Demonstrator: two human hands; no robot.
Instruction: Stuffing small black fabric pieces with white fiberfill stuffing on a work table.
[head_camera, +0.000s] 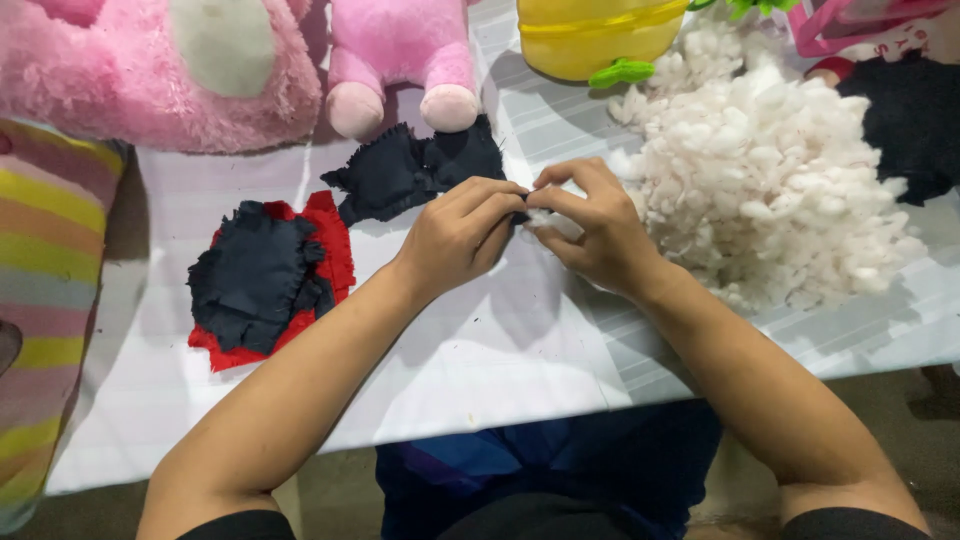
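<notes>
White cloth (480, 370) bears dark fabric piece (420, 170), pinched between left hand (455, 235) and right hand (595, 225).

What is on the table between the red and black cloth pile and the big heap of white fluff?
In the head view, the person's two hands: left hand and right hand, pinching dark cloth and a bit of fluff, between the cloth pile and stuffing heap.
</notes>
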